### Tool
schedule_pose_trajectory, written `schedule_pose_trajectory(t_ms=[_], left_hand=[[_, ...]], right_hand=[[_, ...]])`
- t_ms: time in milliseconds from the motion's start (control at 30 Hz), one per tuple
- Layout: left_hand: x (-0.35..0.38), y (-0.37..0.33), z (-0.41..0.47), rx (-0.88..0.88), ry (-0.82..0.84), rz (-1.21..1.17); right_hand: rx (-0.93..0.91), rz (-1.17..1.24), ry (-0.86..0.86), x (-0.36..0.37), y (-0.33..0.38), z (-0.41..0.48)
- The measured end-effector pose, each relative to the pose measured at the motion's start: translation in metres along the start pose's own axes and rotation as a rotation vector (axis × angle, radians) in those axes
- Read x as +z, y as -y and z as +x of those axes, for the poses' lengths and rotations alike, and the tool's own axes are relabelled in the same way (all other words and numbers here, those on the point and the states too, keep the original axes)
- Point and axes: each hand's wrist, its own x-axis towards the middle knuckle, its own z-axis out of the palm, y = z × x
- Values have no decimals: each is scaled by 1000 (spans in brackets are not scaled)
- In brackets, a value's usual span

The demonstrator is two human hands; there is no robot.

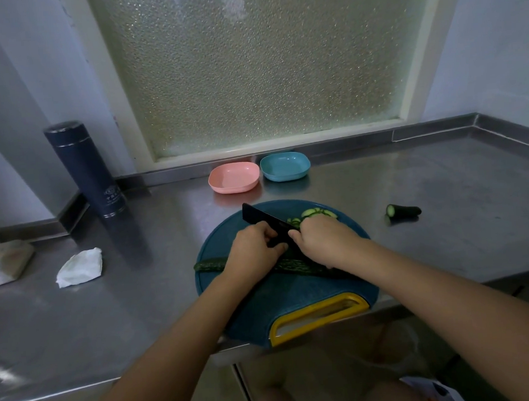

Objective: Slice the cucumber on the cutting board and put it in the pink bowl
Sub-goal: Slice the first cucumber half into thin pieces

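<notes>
The cutting board (293,294), round and dark teal, sits at the near edge of the steel counter (451,235), with its yellow handle (320,316) jutting slightly past that edge. Across the middle of the board lies the long cucumber (211,264), uncut at its left end and passing under both forearms. Just beyond it, over the board's centre, the left hand (252,247) has its fingers and thumb curled round the handle of a black knife (261,217), whose blade points towards the board's far left rim. The right hand (324,240) is beside it, knuckles up, thumb close to the knife handle. Its fingers bend down out of sight on the far side, so I cannot tell whether they pinch anything.

At the board's far rim, just past the right hand, is a small fan of cucumber slices (316,212). To the right of the board, a cut cucumber end (405,212) rests on the counter. To the board's left lies a crumpled tissue (80,267). Beyond the board, the pink bowl (234,188) holds no slices (the blue bowl (286,176) is just beside it on the right). Far left of the board stands a dark blue flask (84,168), and behind everything is a frosted window (248,61).
</notes>
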Motion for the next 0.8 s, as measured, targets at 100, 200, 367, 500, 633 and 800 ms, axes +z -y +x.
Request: schedule_pose_trajectory(t_ms=[100,200,367,500,633,800], left_hand=[[-2,3,-2,28,28,12],[-1,3,-1,19,5,-27],[-2,2,9,-13,14,-53],[-1,4,12,-30,32,-58],[1,6,11,-19,16,-76],[2,7,11,-10,4,-68]], right_hand=[[42,-4,10,-3,-2,-1],[72,6,38,-5,-7,-3],[52,38,33,-5,-15,-11],[39,41,12,-9,-15,-15],[26,30,3,-7,-13,-16],[44,48,17,-6,-8,-15]])
